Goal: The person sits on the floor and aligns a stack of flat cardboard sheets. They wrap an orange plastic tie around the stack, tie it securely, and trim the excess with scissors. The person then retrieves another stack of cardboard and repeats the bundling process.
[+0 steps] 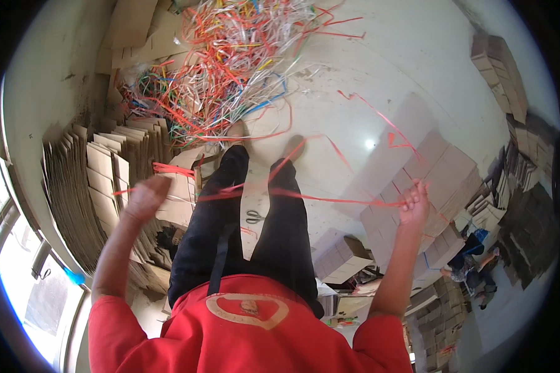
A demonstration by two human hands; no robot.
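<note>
A long red plastic strap (317, 198) stretches across in front of my legs, blurred in places. My right hand (415, 202) is closed round it, raised at the right, with loose loops of red strap trailing above the fingers. On the left, my left hand (148, 198) is closed and smeared by motion. A short red end sticks out on its far left side, and thin strap runs from it toward my legs, so it grips strap too. Just beyond that hand, a flat bundle of red straps (173, 169) lies on a cardboard piece (177, 193).
A tangled heap of coloured straps (224, 68) covers the floor ahead. Cardboard sheets (71, 193) stand stacked along the left wall. Scissors (254, 217) lie between my legs. Cardboard bundles (438, 174) stand at the right; another person (473, 267) is beyond them.
</note>
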